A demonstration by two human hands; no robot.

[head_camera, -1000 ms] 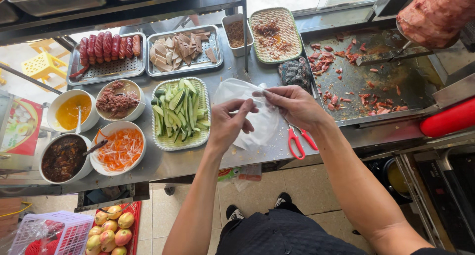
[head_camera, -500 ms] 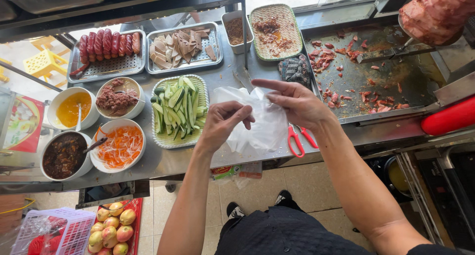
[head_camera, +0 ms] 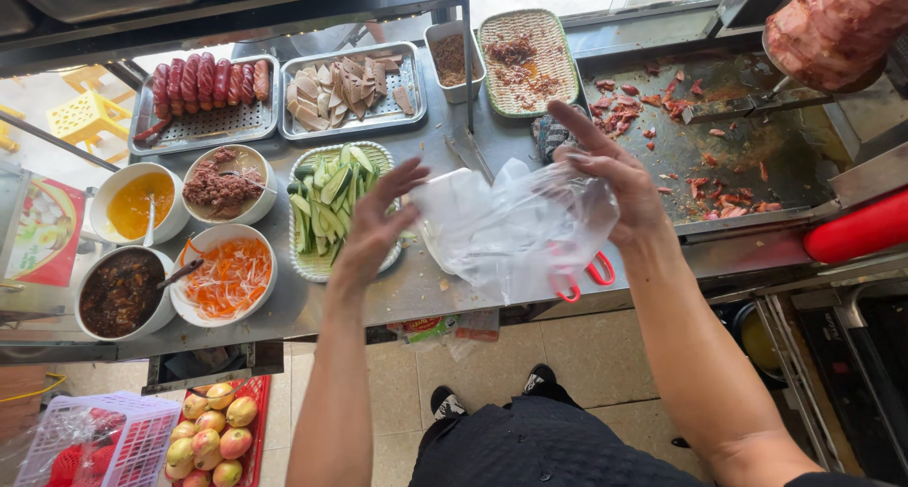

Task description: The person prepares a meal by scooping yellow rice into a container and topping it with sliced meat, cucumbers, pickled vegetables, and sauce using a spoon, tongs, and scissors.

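Note:
My right hand (head_camera: 615,180) holds a clear thin plastic bag (head_camera: 515,227) above the steel counter (head_camera: 416,288), fingers spread along its top edge. The bag hangs open and billowed. My left hand (head_camera: 374,224) is beside the bag's left edge with fingers apart, just off it or barely touching; it grips nothing. Under the bag lie red-handled scissors (head_camera: 586,277), mostly covered. A woven tray of sliced cucumber (head_camera: 331,199) sits just behind my left hand.
Bowls of yellow sauce (head_camera: 134,205), minced meat (head_camera: 225,182), dark sauce (head_camera: 121,293) and shredded carrot (head_camera: 227,277) stand at left. Trays of sausages (head_camera: 203,85) and sliced meat (head_camera: 352,88) lie behind. A greasy griddle (head_camera: 719,147) and meat spit (head_camera: 837,24) are at right. Fruit crate (head_camera: 213,435) below.
The bag has been shaken open and now billows between my hands. My left hand has let go of its edge and spread its fingers; my right hand has lifted slightly.

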